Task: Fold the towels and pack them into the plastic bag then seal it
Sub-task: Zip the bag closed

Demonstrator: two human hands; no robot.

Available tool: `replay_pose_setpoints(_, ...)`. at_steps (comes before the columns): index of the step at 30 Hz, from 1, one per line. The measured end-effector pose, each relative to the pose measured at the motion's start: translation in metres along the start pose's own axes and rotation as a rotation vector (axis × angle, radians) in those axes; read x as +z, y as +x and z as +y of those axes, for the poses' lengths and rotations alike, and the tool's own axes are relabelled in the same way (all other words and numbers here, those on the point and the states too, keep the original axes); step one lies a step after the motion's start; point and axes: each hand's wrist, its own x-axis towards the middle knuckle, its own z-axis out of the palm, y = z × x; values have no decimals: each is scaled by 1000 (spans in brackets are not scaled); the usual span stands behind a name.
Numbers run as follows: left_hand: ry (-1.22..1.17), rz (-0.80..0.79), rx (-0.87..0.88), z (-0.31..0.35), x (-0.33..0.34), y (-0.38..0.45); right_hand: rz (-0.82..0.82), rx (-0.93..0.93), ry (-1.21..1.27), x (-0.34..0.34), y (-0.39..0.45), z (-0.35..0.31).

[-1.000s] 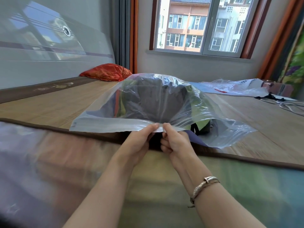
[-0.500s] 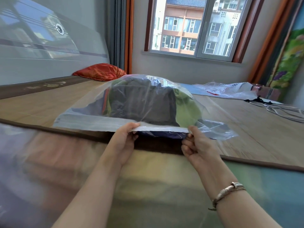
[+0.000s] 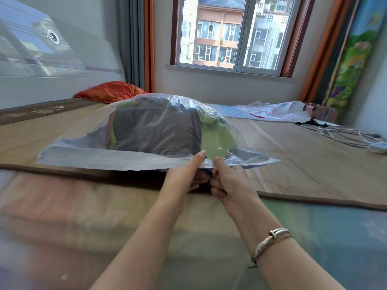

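A clear plastic bag (image 3: 90, 156) lies on the bamboo mat (image 3: 293, 164) of the bed, bulging with folded towels (image 3: 155, 135), mostly dark grey with a light green one at the right. Its flat open edge faces me. My left hand (image 3: 184, 174) and my right hand (image 3: 229, 181) sit side by side at that near edge, right of its middle. Both pinch the edge strip between thumb and fingers. The fingers under the strip are hidden.
An orange pillow (image 3: 109, 93) lies by the headboard at the back left. A second, crumpled plastic bag (image 3: 274, 109) lies at the back right. White cables and a charger (image 3: 356, 137) lie at the right. A colourful blanket (image 3: 83, 216) covers the bed's near part.
Half a second ago my hands were apart on the bag's edge. Now they are together again, further right along the strip. The view has shifted a little.
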Motion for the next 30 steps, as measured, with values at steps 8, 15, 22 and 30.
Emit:
replay_pose_setpoints(8, -202, -3, -44, -7, -2, 10, 123, 167, 308, -16, 4, -8)
replay_pose_setpoints(15, -233, -40, -42, -10, -17, 10, 199, 161, 305, -55, 11, -14)
replay_pose_setpoints(22, -275, -26, -32, -9, -33, 7, 180, 179, 257, -72, 4, -21)
replay_pose_setpoints(30, 19, 122, 123, -16, -33, -1, 95, 221, -141, -91, 6, -23)
